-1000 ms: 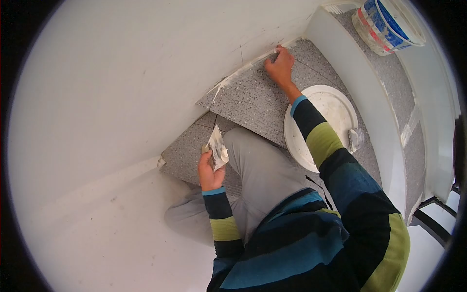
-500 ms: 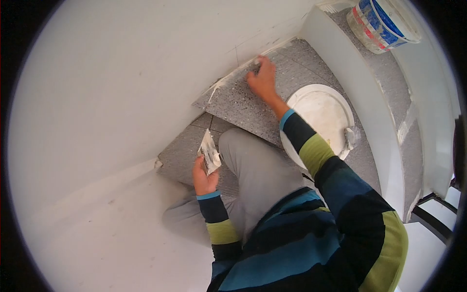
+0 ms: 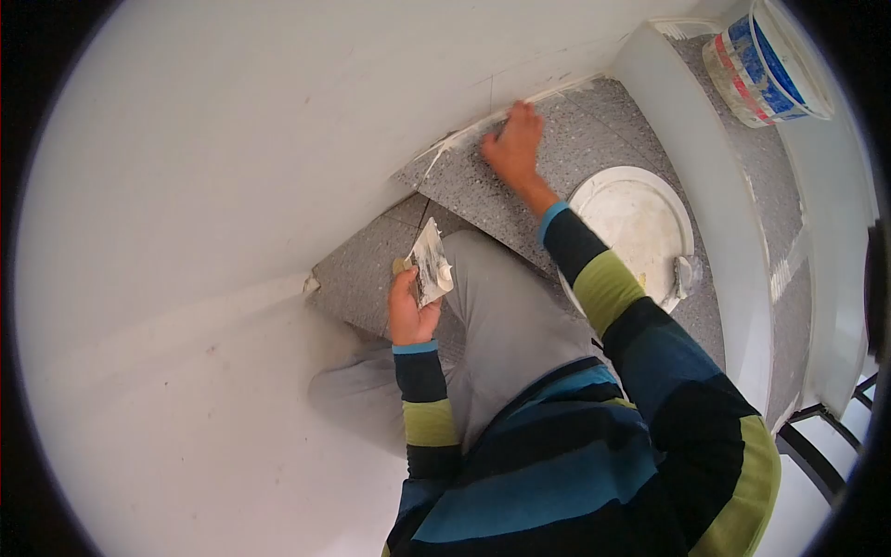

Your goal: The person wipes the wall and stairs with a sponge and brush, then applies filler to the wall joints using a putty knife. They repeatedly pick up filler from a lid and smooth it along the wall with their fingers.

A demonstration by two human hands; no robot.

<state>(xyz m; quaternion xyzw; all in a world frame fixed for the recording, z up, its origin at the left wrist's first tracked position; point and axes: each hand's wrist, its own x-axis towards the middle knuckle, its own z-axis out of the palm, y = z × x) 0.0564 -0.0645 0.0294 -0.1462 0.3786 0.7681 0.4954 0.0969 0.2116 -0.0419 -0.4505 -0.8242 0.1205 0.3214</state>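
My left hand [image 3: 409, 311] is closed around a putty knife [image 3: 430, 265], its wide blade smeared with white filler and held just in front of my knee. A thicker dab of filler sits on the blade's right edge. My right hand [image 3: 518, 153] reaches to the back of the grey speckled stair tread [image 3: 492, 200]. Its thumb stands apart from the fingers, and the fingertips are at the white filler seam [image 3: 473, 130] where tread meets wall. I see nothing held in it. Right of that forearm lies a round white lid [image 3: 636, 213], partly covered by my sleeve.
A small smeared grey-white object [image 3: 685, 277] rests on the lid's right edge. A white, blue and red bucket [image 3: 747, 70] stands on a higher step at upper right. The white wall [image 3: 232, 167] runs along the left. Dark metal bars [image 3: 817, 464] show at lower right.
The view has shifted a little. My right hand has moved slightly along the seam, and its fingers changed pose. The putty knife has tilted and risen a little in my left hand.
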